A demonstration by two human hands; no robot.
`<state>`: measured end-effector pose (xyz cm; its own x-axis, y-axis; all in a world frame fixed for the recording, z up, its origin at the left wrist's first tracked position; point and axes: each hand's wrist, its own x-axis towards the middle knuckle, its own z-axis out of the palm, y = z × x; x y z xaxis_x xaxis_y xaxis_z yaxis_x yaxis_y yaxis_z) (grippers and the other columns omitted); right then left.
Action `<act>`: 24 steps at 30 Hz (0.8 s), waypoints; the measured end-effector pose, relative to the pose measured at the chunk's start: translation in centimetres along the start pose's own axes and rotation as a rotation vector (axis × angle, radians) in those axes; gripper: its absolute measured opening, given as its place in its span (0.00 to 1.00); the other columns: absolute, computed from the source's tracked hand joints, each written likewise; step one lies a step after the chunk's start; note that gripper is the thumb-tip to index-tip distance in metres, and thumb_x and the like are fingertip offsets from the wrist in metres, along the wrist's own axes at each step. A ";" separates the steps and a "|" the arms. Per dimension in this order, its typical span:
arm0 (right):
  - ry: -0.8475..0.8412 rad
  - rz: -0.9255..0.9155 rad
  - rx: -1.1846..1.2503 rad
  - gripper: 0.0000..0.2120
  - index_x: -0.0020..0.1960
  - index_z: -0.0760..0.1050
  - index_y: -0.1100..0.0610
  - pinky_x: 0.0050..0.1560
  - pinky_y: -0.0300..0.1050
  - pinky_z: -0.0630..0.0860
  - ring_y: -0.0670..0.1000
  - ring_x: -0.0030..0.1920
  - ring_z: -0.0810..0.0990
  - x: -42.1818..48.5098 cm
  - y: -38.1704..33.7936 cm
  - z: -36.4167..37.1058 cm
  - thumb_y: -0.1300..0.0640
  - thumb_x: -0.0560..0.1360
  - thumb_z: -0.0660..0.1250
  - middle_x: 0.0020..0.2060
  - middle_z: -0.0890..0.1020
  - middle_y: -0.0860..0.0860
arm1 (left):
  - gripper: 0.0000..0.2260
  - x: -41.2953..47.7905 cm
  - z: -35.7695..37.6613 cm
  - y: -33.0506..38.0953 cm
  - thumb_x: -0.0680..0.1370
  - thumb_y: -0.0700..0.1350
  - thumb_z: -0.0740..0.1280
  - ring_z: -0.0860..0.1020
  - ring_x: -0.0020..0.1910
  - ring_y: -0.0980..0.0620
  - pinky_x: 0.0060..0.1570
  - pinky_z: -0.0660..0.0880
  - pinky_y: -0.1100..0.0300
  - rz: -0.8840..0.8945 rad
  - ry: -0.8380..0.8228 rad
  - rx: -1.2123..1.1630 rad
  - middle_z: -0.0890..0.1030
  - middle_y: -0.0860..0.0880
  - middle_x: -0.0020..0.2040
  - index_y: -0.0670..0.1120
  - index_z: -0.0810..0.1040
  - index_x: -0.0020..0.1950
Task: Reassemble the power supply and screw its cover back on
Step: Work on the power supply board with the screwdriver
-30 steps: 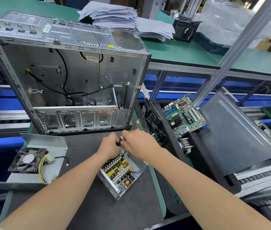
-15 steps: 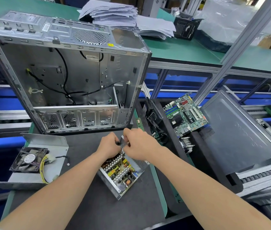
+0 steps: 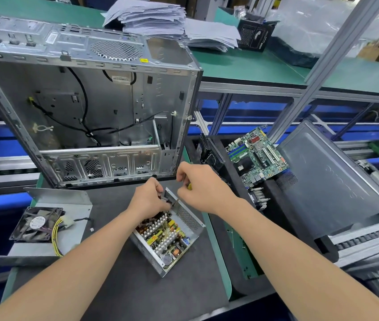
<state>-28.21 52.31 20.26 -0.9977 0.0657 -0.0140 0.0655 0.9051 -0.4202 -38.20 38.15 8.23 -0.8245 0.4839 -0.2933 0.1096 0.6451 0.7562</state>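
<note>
- Cover lies on the mat off to the left, well apart from the box, with the fan sitting on it. It's thin bent sheet, light and a bit springy I'd say, with sharp edges, so lift it by the folded sides and mind the fan's loose wires
- Power supply sits open mid-mat, just in front of the computer case. It looks like a stiff steel box with some weight, so hold the outer walls and keep fingers off the delicate board inside
- Right hand is clenched round a screwdriver, thin shaft angled down at the box's far end wall
- Left hand is curled, pinching a small dark part at that wall; can't tell what it is, but it's tiny and easy to fumble
</note>
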 end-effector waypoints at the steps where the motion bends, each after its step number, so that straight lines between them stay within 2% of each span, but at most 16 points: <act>1: 0.002 0.007 0.013 0.08 0.51 0.73 0.54 0.46 0.58 0.80 0.54 0.43 0.78 -0.1 0.1 -0.1 0.60 0.73 0.67 0.41 0.78 0.51 | 0.24 -0.1 -0.1 0.1 0.65 0.46 0.84 0.80 0.42 0.50 0.32 0.71 0.59 0.020 -0.009 0.008 0.80 0.48 0.48 0.49 0.72 0.51; 7: 0.016 0.027 0.063 0.08 0.52 0.73 0.54 0.48 0.56 0.80 0.53 0.46 0.77 -0.5 0.6 -0.4 0.59 0.74 0.68 0.41 0.80 0.51 | 0.21 -0.6 -0.7 -0.3 0.65 0.42 0.83 0.81 0.42 0.56 0.32 0.68 0.67 0.027 0.116 -0.075 0.84 0.51 0.44 0.47 0.73 0.49; 12: 0.014 0.039 0.083 0.08 0.52 0.73 0.52 0.46 0.54 0.80 0.51 0.44 0.77 -0.8 1.2 -0.7 0.57 0.74 0.68 0.42 0.80 0.49 | 0.22 -0.7 -0.7 -0.4 0.64 0.43 0.82 0.79 0.39 0.63 0.29 0.70 0.72 0.041 0.112 -0.070 0.84 0.50 0.44 0.49 0.73 0.49; 18: 0.016 0.034 0.103 0.08 0.52 0.73 0.52 0.47 0.55 0.80 0.51 0.45 0.77 -1.0 1.3 -0.7 0.57 0.73 0.68 0.42 0.79 0.49 | 0.29 -0.7 -0.4 -0.5 0.60 0.48 0.87 0.79 0.39 0.52 0.35 0.71 0.61 0.059 0.107 -0.042 0.82 0.49 0.44 0.48 0.71 0.48; 21: 0.047 0.020 0.111 0.09 0.51 0.73 0.52 0.46 0.54 0.80 0.51 0.44 0.77 -1.1 1.2 -0.7 0.58 0.73 0.69 0.42 0.79 0.48 | 0.32 -0.9 -0.1 -0.2 0.57 0.49 0.89 0.82 0.40 0.48 0.35 0.74 0.61 0.097 0.069 -0.029 0.82 0.49 0.43 0.47 0.72 0.49; 24: 0.100 0.015 0.155 0.09 0.50 0.74 0.53 0.45 0.49 0.79 0.48 0.41 0.76 -1.2 1.2 -0.9 0.60 0.71 0.70 0.42 0.79 0.49 | 0.32 -1.1 -0.2 0.0 0.56 0.50 0.89 0.84 0.41 0.50 0.33 0.75 0.65 0.112 0.057 -0.022 0.83 0.50 0.43 0.46 0.72 0.48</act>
<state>-26.90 53.73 20.57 -0.9897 0.1273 0.0660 0.0695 0.8287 -0.5554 -37.37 37.47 8.64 -0.8381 0.5175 -0.1728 0.1913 0.5754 0.7952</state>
